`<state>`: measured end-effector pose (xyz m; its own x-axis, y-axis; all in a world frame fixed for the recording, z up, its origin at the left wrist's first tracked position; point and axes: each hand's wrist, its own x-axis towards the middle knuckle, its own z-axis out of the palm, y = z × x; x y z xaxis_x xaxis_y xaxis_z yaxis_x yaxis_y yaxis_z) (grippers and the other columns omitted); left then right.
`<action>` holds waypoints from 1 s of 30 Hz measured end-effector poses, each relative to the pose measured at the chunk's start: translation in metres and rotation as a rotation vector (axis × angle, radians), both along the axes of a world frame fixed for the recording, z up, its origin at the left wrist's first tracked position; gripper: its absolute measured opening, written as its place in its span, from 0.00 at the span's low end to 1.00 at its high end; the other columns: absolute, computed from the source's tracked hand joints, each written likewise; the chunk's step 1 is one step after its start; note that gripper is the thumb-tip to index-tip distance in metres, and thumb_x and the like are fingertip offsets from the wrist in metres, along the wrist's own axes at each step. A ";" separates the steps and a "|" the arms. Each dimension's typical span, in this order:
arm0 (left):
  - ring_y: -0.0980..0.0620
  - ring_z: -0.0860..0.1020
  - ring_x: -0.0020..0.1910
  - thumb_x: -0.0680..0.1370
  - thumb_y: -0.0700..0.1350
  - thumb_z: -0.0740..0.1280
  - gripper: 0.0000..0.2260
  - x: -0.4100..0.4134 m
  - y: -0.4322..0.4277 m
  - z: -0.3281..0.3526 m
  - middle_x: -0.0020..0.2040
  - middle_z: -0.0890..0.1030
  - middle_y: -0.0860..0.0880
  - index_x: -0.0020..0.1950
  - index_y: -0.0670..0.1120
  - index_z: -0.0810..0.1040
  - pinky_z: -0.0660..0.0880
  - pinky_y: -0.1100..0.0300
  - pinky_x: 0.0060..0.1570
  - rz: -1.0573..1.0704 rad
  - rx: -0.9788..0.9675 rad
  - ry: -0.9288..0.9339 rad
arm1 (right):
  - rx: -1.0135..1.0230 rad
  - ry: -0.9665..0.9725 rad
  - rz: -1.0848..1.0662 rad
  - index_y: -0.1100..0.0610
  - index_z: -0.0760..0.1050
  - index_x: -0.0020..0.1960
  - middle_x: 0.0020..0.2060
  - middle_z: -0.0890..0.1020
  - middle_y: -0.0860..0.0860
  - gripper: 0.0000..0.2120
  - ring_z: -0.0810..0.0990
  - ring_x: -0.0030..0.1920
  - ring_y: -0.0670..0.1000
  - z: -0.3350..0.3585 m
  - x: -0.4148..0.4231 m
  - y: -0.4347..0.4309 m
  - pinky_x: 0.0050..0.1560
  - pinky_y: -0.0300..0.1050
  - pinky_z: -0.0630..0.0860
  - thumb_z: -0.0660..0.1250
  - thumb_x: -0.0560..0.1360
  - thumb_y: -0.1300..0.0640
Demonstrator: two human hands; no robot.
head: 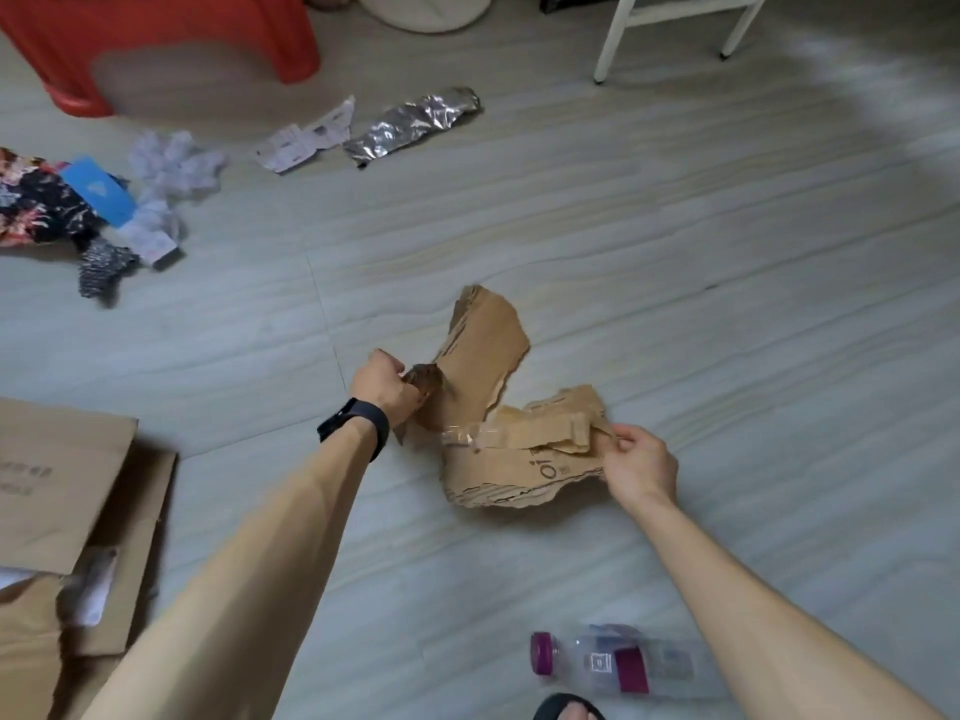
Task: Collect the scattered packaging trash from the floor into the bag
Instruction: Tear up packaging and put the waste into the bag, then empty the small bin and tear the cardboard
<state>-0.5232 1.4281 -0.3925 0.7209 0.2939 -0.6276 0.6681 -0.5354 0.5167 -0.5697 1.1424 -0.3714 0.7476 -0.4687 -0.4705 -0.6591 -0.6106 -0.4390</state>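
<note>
A torn brown cardboard piece with clear tape on it is lifted just above the grey floor at the centre. My left hand grips its left edge; a black band sits on that wrist. My right hand pinches its right edge. A brown paper bag lies open at the lower left with white trash inside. More trash lies farther off: a silver foil wrapper, torn white paper, crumpled white plastic and a blue packet.
An empty plastic bottle with a purple cap lies near my right forearm, beside a black slipper. A red plastic stool stands at the top left, white furniture legs at the top right. Floral fabric lies at the left edge.
</note>
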 end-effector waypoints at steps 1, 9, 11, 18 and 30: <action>0.44 0.78 0.48 0.75 0.48 0.72 0.13 -0.011 0.008 0.011 0.50 0.81 0.43 0.54 0.42 0.76 0.75 0.54 0.44 -0.055 0.018 0.052 | 0.001 0.012 0.012 0.56 0.81 0.58 0.54 0.85 0.56 0.11 0.80 0.59 0.58 0.010 -0.006 0.006 0.60 0.45 0.73 0.67 0.77 0.56; 0.48 0.81 0.50 0.74 0.57 0.73 0.20 -0.045 0.030 0.053 0.49 0.83 0.49 0.56 0.43 0.80 0.77 0.57 0.51 0.079 -0.201 0.077 | -0.008 -0.019 -0.009 0.54 0.81 0.58 0.53 0.85 0.55 0.11 0.79 0.58 0.58 0.074 -0.020 0.025 0.60 0.45 0.72 0.67 0.77 0.57; 0.50 0.81 0.53 0.71 0.58 0.75 0.24 -0.033 0.018 0.044 0.55 0.82 0.51 0.59 0.43 0.79 0.77 0.55 0.57 0.117 -0.224 0.038 | -0.027 -0.038 -0.052 0.56 0.81 0.58 0.52 0.85 0.57 0.11 0.79 0.58 0.59 0.071 -0.017 0.016 0.60 0.45 0.71 0.68 0.77 0.57; 0.40 0.66 0.66 0.71 0.61 0.73 0.26 -0.005 -0.036 -0.012 0.67 0.67 0.45 0.64 0.53 0.73 0.70 0.44 0.63 -0.019 0.152 0.023 | 0.018 -0.013 -0.020 0.54 0.81 0.57 0.50 0.85 0.54 0.09 0.80 0.52 0.55 0.039 -0.028 0.008 0.49 0.36 0.67 0.68 0.77 0.57; 0.44 0.78 0.45 0.75 0.61 0.69 0.21 -0.026 0.008 0.049 0.46 0.81 0.45 0.52 0.43 0.80 0.76 0.55 0.46 0.067 -0.001 0.137 | 0.205 0.236 0.036 0.48 0.77 0.55 0.45 0.83 0.47 0.26 0.82 0.36 0.45 0.088 -0.058 0.006 0.38 0.43 0.80 0.75 0.65 0.34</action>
<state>-0.5490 1.4357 -0.3438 0.6070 0.3376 -0.7194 0.7668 -0.4867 0.4185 -0.6280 1.1485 -0.2833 0.6207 -0.3211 -0.7153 -0.7370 -0.5501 -0.3927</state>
